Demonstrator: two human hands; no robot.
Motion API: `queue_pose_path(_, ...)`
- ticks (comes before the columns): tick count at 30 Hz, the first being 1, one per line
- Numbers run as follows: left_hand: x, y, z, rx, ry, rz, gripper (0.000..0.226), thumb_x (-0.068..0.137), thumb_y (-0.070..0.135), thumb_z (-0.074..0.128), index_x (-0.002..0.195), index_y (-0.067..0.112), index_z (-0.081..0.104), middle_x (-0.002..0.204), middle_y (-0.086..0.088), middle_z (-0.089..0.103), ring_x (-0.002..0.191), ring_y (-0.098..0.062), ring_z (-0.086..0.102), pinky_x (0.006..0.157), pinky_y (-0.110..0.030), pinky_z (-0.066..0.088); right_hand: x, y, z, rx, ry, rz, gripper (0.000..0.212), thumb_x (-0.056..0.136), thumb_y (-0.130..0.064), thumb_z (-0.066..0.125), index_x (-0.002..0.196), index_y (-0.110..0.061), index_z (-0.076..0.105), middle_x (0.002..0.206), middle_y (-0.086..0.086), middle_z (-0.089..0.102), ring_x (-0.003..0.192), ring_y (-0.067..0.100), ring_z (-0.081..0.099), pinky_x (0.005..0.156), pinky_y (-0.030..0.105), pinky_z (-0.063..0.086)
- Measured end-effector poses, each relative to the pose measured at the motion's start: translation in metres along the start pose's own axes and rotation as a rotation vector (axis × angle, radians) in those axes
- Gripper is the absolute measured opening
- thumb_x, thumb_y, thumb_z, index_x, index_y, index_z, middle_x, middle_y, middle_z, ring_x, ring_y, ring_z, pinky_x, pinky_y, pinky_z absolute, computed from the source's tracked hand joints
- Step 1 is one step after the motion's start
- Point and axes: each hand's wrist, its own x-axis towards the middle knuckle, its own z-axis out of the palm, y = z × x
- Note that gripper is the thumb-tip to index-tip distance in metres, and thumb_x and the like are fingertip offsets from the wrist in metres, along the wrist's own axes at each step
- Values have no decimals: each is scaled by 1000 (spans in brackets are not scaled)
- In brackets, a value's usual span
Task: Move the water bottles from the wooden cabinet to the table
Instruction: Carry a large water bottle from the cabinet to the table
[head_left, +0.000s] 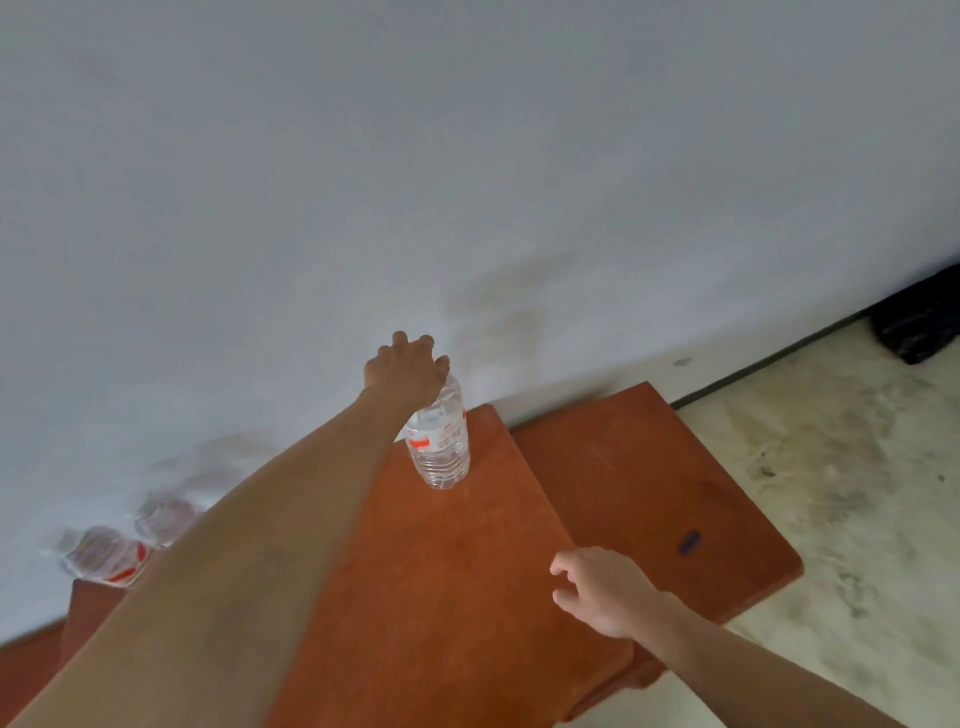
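While our left hand (410, 374) is gripping the cap end of the upright water bottle (441, 447) near the far edge of the orange wooden top (441, 571), fingers curled over it, our right hand (597, 592) is hovering at its right edge, fingers loosely apart.

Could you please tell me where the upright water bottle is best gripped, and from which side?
Probably by the cap and shoulder, from above: the water bottle stands upright on the wooden surface with the wall behind it, and its narrow top fits inside curled fingers. The left hand curls over it there.
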Motion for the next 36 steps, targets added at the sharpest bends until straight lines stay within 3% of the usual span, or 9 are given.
queue_pose_path(3,5,-9,17,-50,23,23,35,100,38,37,124,18,54,115,-11,56,108,-33,57,83,-39,43,20,6,-4,-16,-32,17,42,97,-40,53,136,-23,51,127,-4,62,108,11,62,94,28,50)
queue_pose_path(7,-17,-25,27,-92,121,18,26,101,28,39,113,10,52,96,-12,48,93,-38,59,71,-38,40,54,6,-10,-39,-57,1,40,98,-39,52,134,-21,53,128,-2,62,107,13,63,93,28,49)
queue_pose_path(13,-69,-55,47,-275,156,-131,30,101,26,40,123,10,52,111,-14,56,95,-32,60,75,-33,41,123,-5,-19,-46,-47,-34,37,97,-38,53,130,-20,56,125,-1,63,107,16,63,90,29,51)
queue_pose_path(17,-103,-90,69,-426,186,-333,34,100,25,43,129,12,55,122,-14,58,107,-32,59,88,-38,45,171,-19,-24,10,-34,-73,35,96,-36,53,127,-19,57,121,-1,65,101,15,64,88,32,53)
queue_pose_path(21,-135,-119,93,-644,207,-592,35,98,19,42,129,15,58,120,-4,62,109,-24,57,89,-38,47,210,-41,-31,58,41,-116,32,96,-34,52,122,-18,60,108,-1,69,90,16,65,81,33,54)
queue_pose_path(25,-161,-140,130,-842,220,-865,39,95,16,38,126,17,62,121,-2,64,113,-22,56,93,-38,48,250,-73,-28,113,104,-141,35,95,-40,47,119,-17,59,111,3,67,97,23,62,75,32,47)
queue_pose_path(28,-176,-150,165,-933,255,-1033,38,92,21,38,113,16,69,110,-5,69,105,-25,60,88,-40,50,274,-97,-14,174,103,-137,53,95,-50,45,135,-16,49,132,7,56,117,27,57,89,37,47)
queue_pose_path(31,-189,-153,201,-981,275,-1165,31,95,27,42,78,16,65,79,-5,65,77,-24,57,68,-36,43,291,-115,9,192,41,-123,64,94,-57,41,144,-16,39,145,8,46,127,29,51,96,40,45)
queue_pose_path(36,-198,-143,236,-1037,332,-1282,43,97,32,43,56,19,45,58,1,47,58,-18,42,56,-33,32,305,-118,40,119,100,-150,67,94,-64,33,141,-17,39,139,6,52,118,28,57,80,33,45)
